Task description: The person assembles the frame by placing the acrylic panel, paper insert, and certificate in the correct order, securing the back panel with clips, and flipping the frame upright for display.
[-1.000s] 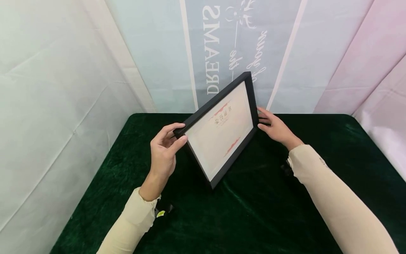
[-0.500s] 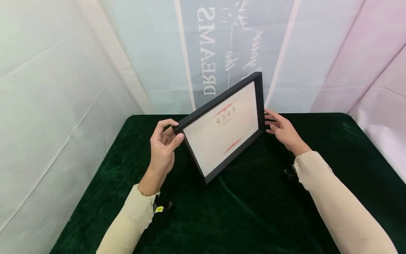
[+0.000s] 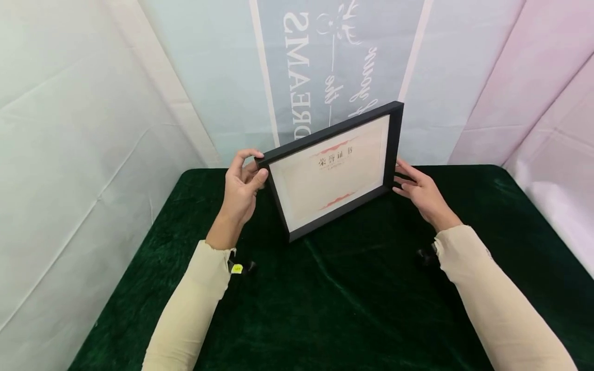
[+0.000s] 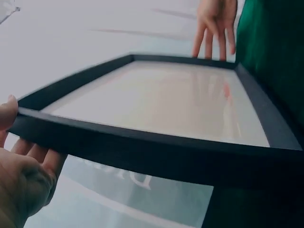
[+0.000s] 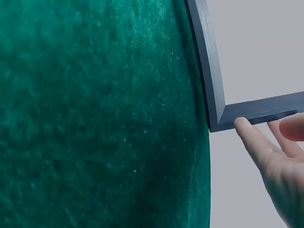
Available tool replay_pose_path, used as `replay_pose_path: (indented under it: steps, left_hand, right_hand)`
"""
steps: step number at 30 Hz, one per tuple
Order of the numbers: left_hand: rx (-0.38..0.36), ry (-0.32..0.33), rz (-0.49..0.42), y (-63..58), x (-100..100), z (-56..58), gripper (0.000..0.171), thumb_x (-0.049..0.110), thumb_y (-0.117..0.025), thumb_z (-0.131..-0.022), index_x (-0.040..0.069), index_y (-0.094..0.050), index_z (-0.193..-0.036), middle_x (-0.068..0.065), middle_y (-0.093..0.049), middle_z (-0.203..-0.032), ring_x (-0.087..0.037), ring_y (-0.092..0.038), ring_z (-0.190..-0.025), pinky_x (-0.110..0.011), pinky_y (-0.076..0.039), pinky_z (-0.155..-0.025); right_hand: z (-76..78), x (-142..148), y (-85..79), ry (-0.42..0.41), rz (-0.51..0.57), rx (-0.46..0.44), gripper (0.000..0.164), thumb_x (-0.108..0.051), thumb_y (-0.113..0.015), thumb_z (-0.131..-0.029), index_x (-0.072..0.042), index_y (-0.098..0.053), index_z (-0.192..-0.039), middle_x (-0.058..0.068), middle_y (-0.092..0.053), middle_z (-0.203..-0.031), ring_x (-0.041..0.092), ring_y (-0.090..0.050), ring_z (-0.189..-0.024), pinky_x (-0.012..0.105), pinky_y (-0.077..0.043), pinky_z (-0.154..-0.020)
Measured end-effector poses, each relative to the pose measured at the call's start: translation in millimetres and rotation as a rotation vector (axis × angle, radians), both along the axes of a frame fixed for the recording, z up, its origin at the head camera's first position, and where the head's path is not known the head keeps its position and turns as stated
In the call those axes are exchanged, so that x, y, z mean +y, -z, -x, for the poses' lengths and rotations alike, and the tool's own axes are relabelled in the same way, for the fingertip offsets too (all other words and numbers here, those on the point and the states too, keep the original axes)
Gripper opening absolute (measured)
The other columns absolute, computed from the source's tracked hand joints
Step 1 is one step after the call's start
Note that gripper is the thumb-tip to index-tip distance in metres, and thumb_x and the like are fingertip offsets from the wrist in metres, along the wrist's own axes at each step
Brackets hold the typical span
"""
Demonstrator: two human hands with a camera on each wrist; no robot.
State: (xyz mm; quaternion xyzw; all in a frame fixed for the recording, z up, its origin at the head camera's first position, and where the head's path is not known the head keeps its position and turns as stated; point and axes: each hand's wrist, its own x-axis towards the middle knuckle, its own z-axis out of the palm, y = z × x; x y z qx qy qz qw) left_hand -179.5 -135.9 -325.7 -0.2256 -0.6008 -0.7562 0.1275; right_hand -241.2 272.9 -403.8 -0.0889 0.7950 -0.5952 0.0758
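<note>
A black picture frame [image 3: 330,133] stands tilted on the dark green cloth, its face turned up toward me. Behind its pane is a pale certificate [image 3: 334,180] with red ornaments and printed characters. My left hand [image 3: 240,188] grips the frame's upper left corner, thumb in front and fingers behind, as the left wrist view also shows. At the lower right side is my right hand [image 3: 424,196], its fingers extended against the outer edge. In the right wrist view, a fingertip of the right hand [image 5: 280,166] meets the black border [image 5: 266,110] near a corner.
Green velvet cloth [image 3: 343,304] covers the table. Behind its far edge hangs a pale backdrop [image 3: 223,67] with white lettering, close behind the frame. White fabric [image 3: 69,170] walls off the left side, and pinkish fabric [image 3: 529,103] the right.
The frame has turned toward level, its lower left corner rising and its right side shifting right. My left hand has moved up with its corner; my right hand has shifted right along with the edge.
</note>
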Motion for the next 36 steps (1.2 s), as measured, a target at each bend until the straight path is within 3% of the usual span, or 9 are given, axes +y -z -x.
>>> replay_pose_path:
  steps: [5, 8, 14, 17, 19, 23, 28, 31, 36]
  left_hand:
    - [-0.036, 0.015, -0.013, -2.1, -10.0, 22.9, 0.024, 0.004, -0.059, -0.098, 0.021, -0.057, -0.114, 0.004, -0.065, -0.084, -0.011, -0.034, -0.055, -0.022, -0.032, -0.053]
    - [-0.054, 0.022, -0.04, -0.8, -15.3, 29.2, 0.023, 0.004, -0.058, -0.098, 0.02, -0.057, -0.115, 0.004, -0.063, -0.08, -0.011, -0.031, -0.054, -0.024, -0.029, -0.051]
    - [-0.148, 0.037, -0.094, 0.4, -13.1, 33.4, 0.02, 0.008, -0.058, -0.099, 0.02, -0.057, -0.114, 0.003, -0.061, -0.078, -0.01, -0.035, -0.057, -0.019, -0.035, -0.05]
    - [-0.175, 0.052, -0.092, -1.0, -8.9, 36.6, 0.019, 0.008, -0.056, -0.1, 0.02, -0.057, -0.115, 0.001, -0.06, -0.08, -0.012, -0.038, -0.06, -0.019, -0.036, -0.052]
    - [-0.186, 0.054, -0.069, -1.9, -5.8, 38.9, 0.018, 0.01, -0.056, -0.101, 0.021, -0.057, -0.115, 0.0, -0.058, -0.08, -0.014, -0.038, -0.063, -0.021, -0.035, -0.054]
    - [-0.217, 0.036, -0.044, -1.4, -3.1, 42.2, 0.017, 0.013, -0.055, -0.101, 0.024, -0.058, -0.114, -0.001, -0.054, -0.078, -0.016, -0.033, -0.064, -0.025, -0.028, -0.055]
    - [-0.23, 0.052, -0.045, 1.6, -4.6, 47.2, 0.016, 0.015, -0.054, -0.102, 0.024, -0.058, -0.115, 0.002, -0.053, -0.075, -0.016, -0.03, -0.063, -0.026, -0.025, -0.056]
    - [-0.24, 0.055, -0.03, 1.0, -2.1, 50.1, 0.016, 0.017, -0.053, -0.102, 0.023, -0.058, -0.117, 0.003, -0.055, -0.077, -0.015, -0.033, -0.063, -0.026, -0.026, -0.056]
    - [-0.256, 0.052, -0.006, 0.8, 1.9, 54.5, 0.021, 0.019, -0.053, -0.102, 0.019, -0.057, -0.123, 0.002, -0.055, -0.078, -0.016, -0.036, -0.065, -0.026, -0.028, -0.057]
  right_hand:
    - [-8.4, -4.3, -0.9, 0.031, 0.031, -0.051, 0.076, 0.01, -0.029, -0.102, -0.04, -0.015, -0.157, 0.01, -0.016, -0.166, 0.033, -0.026, -0.151, 0.049, -0.032, -0.118]
    - [-14.2, -6.9, 1.7, 0.055, -0.003, -0.037, 0.074, 0.006, -0.033, -0.103, -0.042, -0.016, -0.157, 0.012, -0.019, -0.165, 0.033, -0.03, -0.149, 0.047, -0.035, -0.117]
    - [-27.8, -1.2, 7.8, 0.156, -0.082, 0.076, 0.059, -0.011, -0.048, -0.104, -0.031, -0.028, -0.156, 0.014, -0.036, -0.151, 0.03, -0.046, -0.133, 0.014, -0.05, -0.093]
    - [-34.1, 4.8, 11.0, 0.186, -0.036, 0.123, 0.049, -0.016, -0.05, -0.104, -0.023, -0.033, -0.149, 0.013, -0.038, -0.144, 0.023, -0.048, -0.124, 0.009, -0.049, -0.084]
    - [-37.2, 9.4, 12.3, 0.189, -0.014, 0.136, 0.044, -0.02, -0.05, -0.104, -0.024, -0.034, -0.144, 0.015, -0.035, -0.146, 0.02, -0.047, -0.124, 0.009, -0.049, -0.083]
    - [-43.8, 16.6, 14.1, 0.157, -0.04, 0.158, 0.048, -0.026, -0.048, -0.105, -0.031, -0.025, -0.147, 0.023, -0.024, -0.159, 0.03, -0.044, -0.133, 0.008, -0.046, -0.082]
    - [-53.3, 18.8, 14.0, 0.146, -0.143, 0.26, 0.064, -0.027, -0.043, -0.106, -0.032, -0.007, -0.158, 0.031, -0.022, -0.158, 0.044, -0.04, -0.136, 0.005, -0.043, -0.081]
    - [-54.1, 20.8, 9.6, 0.156, -0.157, 0.314, 0.065, -0.028, -0.042, -0.107, -0.032, -0.003, -0.159, 0.031, -0.026, -0.156, 0.033, -0.044, -0.133, 0.005, -0.041, -0.081]
    - [-53.7, 20.8, 0.0, 0.19, -0.108, 0.415, 0.062, -0.023, -0.039, -0.108, -0.029, -0.006, -0.159, 0.024, -0.037, -0.149, 0.0, -0.047, -0.117, 0.007, -0.039, -0.085]
